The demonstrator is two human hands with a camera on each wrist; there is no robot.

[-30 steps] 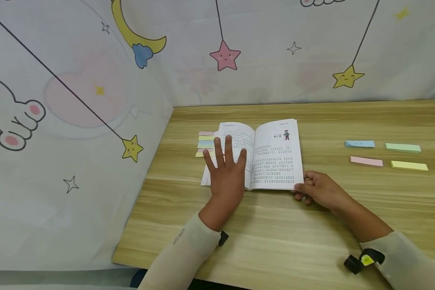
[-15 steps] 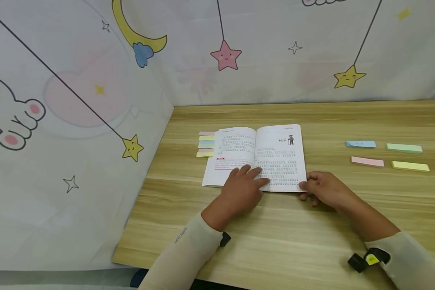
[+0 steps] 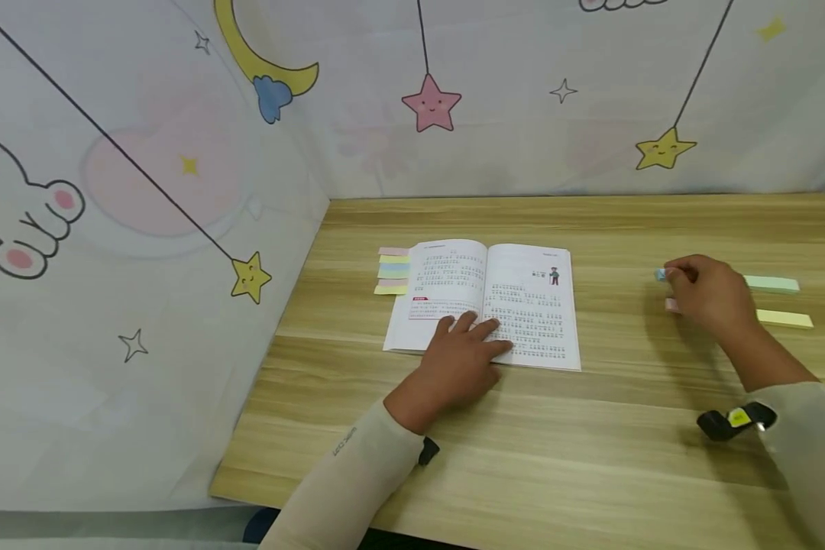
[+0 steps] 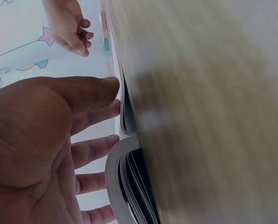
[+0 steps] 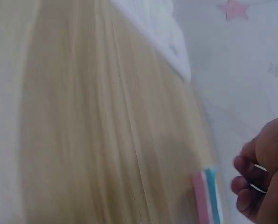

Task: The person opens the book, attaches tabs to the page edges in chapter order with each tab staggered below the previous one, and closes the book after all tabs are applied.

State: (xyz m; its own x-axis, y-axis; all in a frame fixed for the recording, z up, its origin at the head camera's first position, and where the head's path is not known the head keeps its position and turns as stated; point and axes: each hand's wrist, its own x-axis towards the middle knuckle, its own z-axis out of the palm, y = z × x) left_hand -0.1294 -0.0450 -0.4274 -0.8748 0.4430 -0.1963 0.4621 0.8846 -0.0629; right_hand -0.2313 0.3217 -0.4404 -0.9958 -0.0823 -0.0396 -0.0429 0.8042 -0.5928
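Observation:
An open book (image 3: 532, 305) lies on the wooden table, printed pages facing up. Colored sticky tabs (image 3: 393, 269) stick out from its left edge. My left hand (image 3: 454, 374) presses the pages near the lower middle, its fingers spread; in the left wrist view the thumb (image 4: 94, 91) lies by the book's bottom edge. Over the sticky note pads on the right hovers my right hand (image 3: 718, 302), fingers loosely bent. It partly hides the blue pad (image 3: 660, 274) and the pink pad (image 3: 671, 305). In the right wrist view the fingers appear apart from both pads.
A green sticky note pad (image 3: 773, 284) and a yellow one (image 3: 785, 318) lie right of the hand. Behind the table (image 3: 591, 458) hangs a white cloth (image 3: 509, 153) printed with stars and a moon.
My left hand has come down from the left page to the book's lower middle. My right hand has let go of the book's lower right corner and moved right to the sticky note pads.

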